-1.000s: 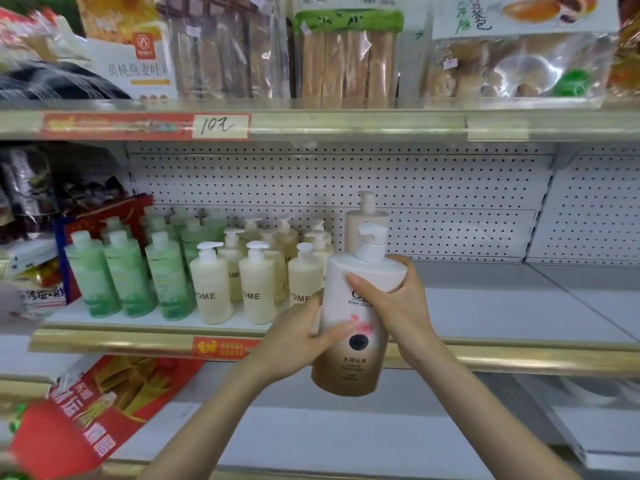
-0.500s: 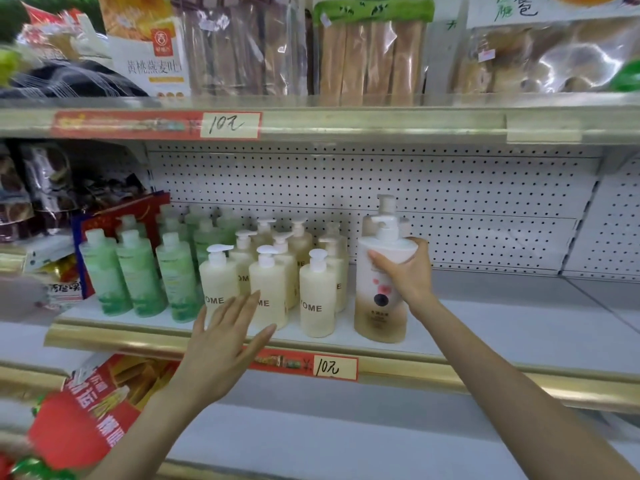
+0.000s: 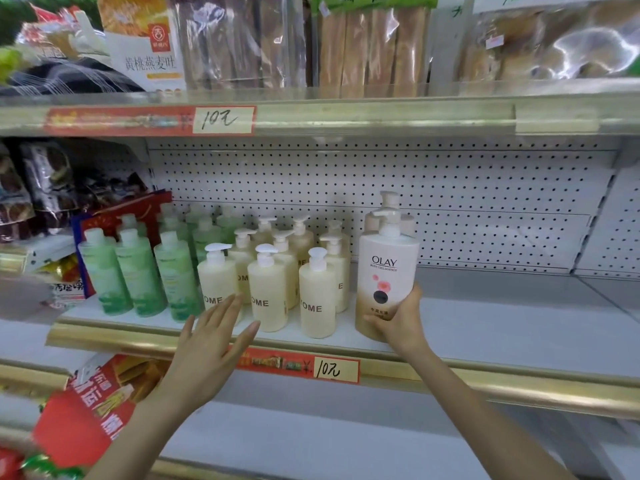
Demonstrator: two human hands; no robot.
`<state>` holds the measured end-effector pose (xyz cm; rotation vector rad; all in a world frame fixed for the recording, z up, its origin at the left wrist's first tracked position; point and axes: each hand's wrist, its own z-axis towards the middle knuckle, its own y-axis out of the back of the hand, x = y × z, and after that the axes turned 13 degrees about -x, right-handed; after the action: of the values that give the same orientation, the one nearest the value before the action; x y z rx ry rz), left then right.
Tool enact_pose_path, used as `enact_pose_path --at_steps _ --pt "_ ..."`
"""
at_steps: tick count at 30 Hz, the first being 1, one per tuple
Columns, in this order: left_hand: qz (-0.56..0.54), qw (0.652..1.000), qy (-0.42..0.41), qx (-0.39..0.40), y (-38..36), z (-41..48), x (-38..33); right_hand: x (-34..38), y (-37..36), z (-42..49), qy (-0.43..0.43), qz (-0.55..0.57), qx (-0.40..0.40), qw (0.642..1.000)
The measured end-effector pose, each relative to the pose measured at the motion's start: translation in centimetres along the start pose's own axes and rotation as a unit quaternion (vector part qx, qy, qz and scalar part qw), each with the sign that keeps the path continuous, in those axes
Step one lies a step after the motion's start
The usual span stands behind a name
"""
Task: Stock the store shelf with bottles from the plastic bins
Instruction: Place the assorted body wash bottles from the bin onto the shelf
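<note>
White-and-gold plastic Olay pump bottle (image 3: 386, 271) stands on the middle shelf (image 3: 502, 323), near its front edge, just right of the cream pump bottles (image 3: 317, 299). Right grip (image 3: 398, 320) curls round its lower body. Left grip (image 3: 207, 344) is spread flat, holding nothing. Probably full: heavy, rigid, slick. Hold the body, not the pump.

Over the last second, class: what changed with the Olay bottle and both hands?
The Olay bottle went from mid-air onto the shelf beside the cream bottles. The left hand let go and hangs open; the right hand moved down to grip its lower part. Cream and green bottles stayed.
</note>
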<state>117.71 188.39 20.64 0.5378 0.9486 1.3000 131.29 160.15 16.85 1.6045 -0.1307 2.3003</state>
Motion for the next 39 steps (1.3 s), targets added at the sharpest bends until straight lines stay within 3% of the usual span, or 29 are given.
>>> enact_pose_path --at_steps 10,15,22,27,30,33,36,39 --pt "-0.023 0.999 0.023 0.016 -0.3 -0.3 0.8 -0.3 -0.9 2.3 -0.007 -0.006 0.045 0.999" --pt "-0.012 0.999 0.032 0.02 0.1 -0.8 2.7 0.4 0.2 3.3 -0.037 -0.053 0.107 0.992" --pt "-0.014 1.0 0.018 0.019 1.1 -1.4 3.1 1.0 1.7 1.8 -0.072 -0.109 0.09 0.987" --pt "0.014 1.0 -0.008 0.015 1.8 -1.9 3.0 2.0 3.5 -1.2 -0.048 -0.219 0.091 0.97" --pt "0.048 0.998 -0.031 0.001 2.1 -2.2 3.0 3.3 4.3 -3.6 0.021 -0.343 0.114 0.932" --pt "0.082 0.994 -0.061 -0.029 2.4 -2.9 4.0 4.5 5.3 -6.9 0.062 -0.508 0.157 0.845" --pt "0.102 0.992 -0.066 -0.032 2.2 -4.0 5.3 5.1 6.7 -10.6 0.104 -0.604 0.17 0.771" --pt "0.109 0.992 -0.065 -0.008 1.4 -5.4 6.6 4.8 8.2 -13.7 0.127 -0.642 0.149 0.741"
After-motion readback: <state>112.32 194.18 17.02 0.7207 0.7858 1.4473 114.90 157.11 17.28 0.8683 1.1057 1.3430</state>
